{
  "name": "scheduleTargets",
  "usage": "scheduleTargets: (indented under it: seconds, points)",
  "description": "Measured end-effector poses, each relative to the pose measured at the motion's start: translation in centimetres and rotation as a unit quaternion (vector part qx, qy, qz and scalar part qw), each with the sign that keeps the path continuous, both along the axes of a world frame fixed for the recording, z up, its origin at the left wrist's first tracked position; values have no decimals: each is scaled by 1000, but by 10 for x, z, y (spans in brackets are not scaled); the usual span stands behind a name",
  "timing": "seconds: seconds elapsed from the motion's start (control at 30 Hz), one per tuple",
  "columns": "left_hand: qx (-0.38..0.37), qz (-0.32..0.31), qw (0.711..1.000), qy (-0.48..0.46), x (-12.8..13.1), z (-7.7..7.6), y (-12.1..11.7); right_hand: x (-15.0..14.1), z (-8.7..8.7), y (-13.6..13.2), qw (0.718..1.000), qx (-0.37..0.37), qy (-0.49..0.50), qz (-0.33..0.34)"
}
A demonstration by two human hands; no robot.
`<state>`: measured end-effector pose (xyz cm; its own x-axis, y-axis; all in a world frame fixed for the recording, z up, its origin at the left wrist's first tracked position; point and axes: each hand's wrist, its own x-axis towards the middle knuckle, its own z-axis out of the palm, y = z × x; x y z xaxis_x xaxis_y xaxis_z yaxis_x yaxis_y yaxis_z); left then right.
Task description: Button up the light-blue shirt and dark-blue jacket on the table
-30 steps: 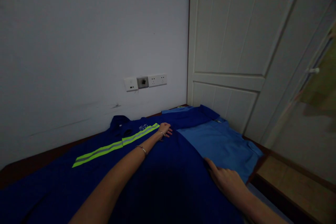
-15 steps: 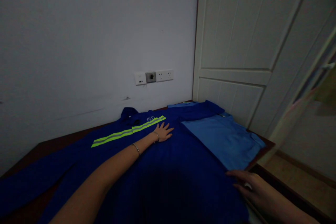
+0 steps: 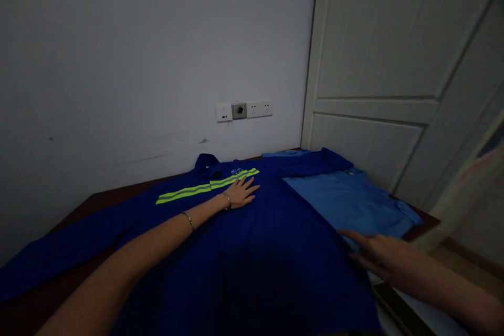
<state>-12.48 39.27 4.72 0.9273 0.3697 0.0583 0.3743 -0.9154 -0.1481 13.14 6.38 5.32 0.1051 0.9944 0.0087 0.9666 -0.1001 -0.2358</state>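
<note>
A dark blue work jacket (image 3: 252, 236) lies spread front up, with a yellow-green reflective stripe (image 3: 185, 194) across its chest and its collar (image 3: 207, 163) toward the wall. My left hand (image 3: 240, 192) lies flat on the chest just below the stripe, fingers spread, holding nothing. At the jacket's right side edge, my right hand (image 3: 378, 252) has its fingers bent around the fabric; it is slightly blurred and its grip is partly hidden. Under the jacket's right sleeve (image 3: 311, 163) lies a lighter blue garment (image 3: 338, 199).
The dark reddish-brown tabletop (image 3: 98, 205) shows along its back edge. Behind it rises a pale wall with sockets (image 3: 259, 109). A white panelled door (image 3: 370, 131) stands at the right. Below my right hand is a dark, narrow object (image 3: 397, 307) beside pale surfaces.
The view has shifted, so the scene sits further right. My right hand has moved a little up along the jacket's side edge. My left hand stays flat on the chest.
</note>
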Motion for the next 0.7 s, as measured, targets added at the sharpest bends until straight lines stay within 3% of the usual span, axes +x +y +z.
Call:
scheduleTargets:
  seconds: [0.1,0.17,0.33,0.4,0.47,0.53,0.7]
  points:
    - [-11,16,1000,18,-48,6,-7,-37,22,42,996,40,-10,78]
    - [-22,39,999,28,-85,6,-11,-73,26,69,986,56,8,159]
    - [-36,144,988,47,-183,6,-22,-166,11,121,924,44,31,380]
    - [-38,197,978,49,-219,5,-30,-192,3,143,900,33,29,434]
    - [-44,243,968,46,-252,3,-41,-210,-4,168,896,31,21,443]
    - [-64,273,958,50,-281,0,-55,-221,-10,196,909,28,11,416]
    - [-126,269,953,61,-337,-4,-93,-234,-28,245,929,0,-9,369]
